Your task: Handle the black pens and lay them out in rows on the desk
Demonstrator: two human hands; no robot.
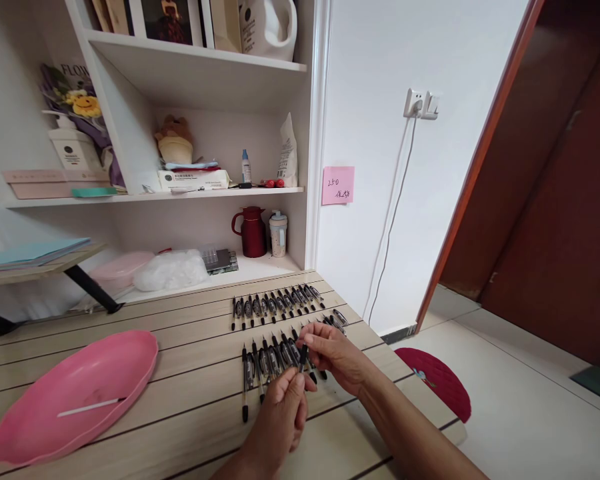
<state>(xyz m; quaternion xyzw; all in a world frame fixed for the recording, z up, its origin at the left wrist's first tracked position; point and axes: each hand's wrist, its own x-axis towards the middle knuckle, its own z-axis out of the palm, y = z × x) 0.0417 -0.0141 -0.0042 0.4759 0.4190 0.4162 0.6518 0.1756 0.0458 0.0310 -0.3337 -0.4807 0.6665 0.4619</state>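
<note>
Since the rim of the pink tray (139, 348) at lower left slopes and its floor is slick-looking, the white stick (87, 407) with a dark tip inside it could roll if the tray gets bumped; stray left elbow would be the likely cause. Moving to the lower centre: front row of pens (245, 383) lies on the slatted table (190, 393), slim bodies packed side by side, nothing visible holding them. Main risk IMO is a forearm or knuckle sweeping that row out of line. Left hand (285, 400), bottom centre, is curled, thumb and fingers pinching the lower part of a dark pen (303, 358); that pen sits just right of frame centre, between the two hands and over the row. Back row of pens (256, 309) is higher up, near the middle of the frame, clear of both hands, so lower risk. Right hand (337, 353) pinches the upper part of the same pen, thumb against fingertips. Exact contact is partly hidden, can't tell which end is which. If either pinch slips, pen drops onto the row and knocks neighbours askew. Far right end of the rows is close to the table edge; a hard nudge could send one over toward the red seat (445, 380), lower right.
</note>
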